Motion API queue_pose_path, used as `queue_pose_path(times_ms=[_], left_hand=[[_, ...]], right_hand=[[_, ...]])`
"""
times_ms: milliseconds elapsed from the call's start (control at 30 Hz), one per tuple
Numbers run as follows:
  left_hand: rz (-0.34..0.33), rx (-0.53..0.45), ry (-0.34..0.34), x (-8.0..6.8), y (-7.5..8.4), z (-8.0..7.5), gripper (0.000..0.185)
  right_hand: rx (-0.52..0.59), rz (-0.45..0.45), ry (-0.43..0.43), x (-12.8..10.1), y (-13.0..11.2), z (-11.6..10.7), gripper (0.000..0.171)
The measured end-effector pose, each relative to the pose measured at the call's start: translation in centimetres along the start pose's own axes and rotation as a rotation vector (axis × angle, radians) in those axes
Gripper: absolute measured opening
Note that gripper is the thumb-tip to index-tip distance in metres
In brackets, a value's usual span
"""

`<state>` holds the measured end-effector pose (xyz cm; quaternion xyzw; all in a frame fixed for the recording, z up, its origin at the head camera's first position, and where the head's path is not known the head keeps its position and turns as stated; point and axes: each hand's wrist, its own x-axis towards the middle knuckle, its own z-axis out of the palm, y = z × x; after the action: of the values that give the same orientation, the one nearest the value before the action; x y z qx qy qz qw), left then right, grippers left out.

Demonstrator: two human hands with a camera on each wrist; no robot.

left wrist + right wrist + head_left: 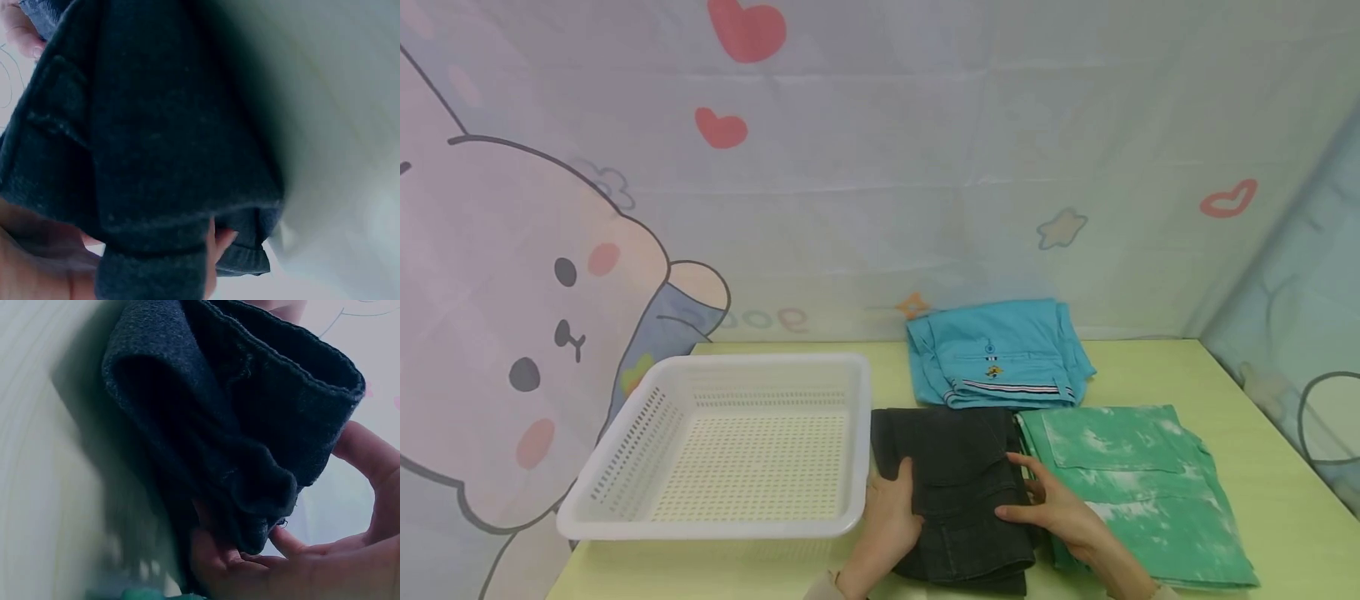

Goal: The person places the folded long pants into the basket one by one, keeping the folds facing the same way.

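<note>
Folded black jeans [958, 475] lie near the front of the table, between both hands. At their left edge my left hand [889, 521] grips the cloth, thumb on top; in the left wrist view its fingertips [222, 244] show past a fold of the jeans [156, 125]. My right hand [1063, 512] holds the right edge, thumb and fingers spread over the layers. Seen from the right wrist, its fingers [219, 556] reach under the stacked edges of the jeans [281, 406], which are raised off the table there.
Left of the jeans stands a white plastic basket [859, 442] with slotted sides. Folded green-and-white trousers [1142, 492] lie close on the right. Behind are folded light-blue trousers [1007, 354] on the yellow table [1165, 367], against a printed cloth backdrop [880, 167].
</note>
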<state>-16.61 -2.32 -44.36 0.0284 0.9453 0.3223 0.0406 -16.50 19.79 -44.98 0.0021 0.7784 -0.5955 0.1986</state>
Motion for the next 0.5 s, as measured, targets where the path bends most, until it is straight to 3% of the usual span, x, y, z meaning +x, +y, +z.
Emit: queue_pose_path(times_ms=[167,500], left_hand=[[0.013,-0.011,0.023,-0.10,-0.16,0.07,0.063],[-0.017,-0.068,-0.014,0.14,-0.39,0.32,0.062]], right_hand=[[0.041,-0.022,-0.039,-0.04,0.03,-0.06,0.083],[0.082,-0.019,-0.069,-0.19,0.10,-0.28,0.084]])
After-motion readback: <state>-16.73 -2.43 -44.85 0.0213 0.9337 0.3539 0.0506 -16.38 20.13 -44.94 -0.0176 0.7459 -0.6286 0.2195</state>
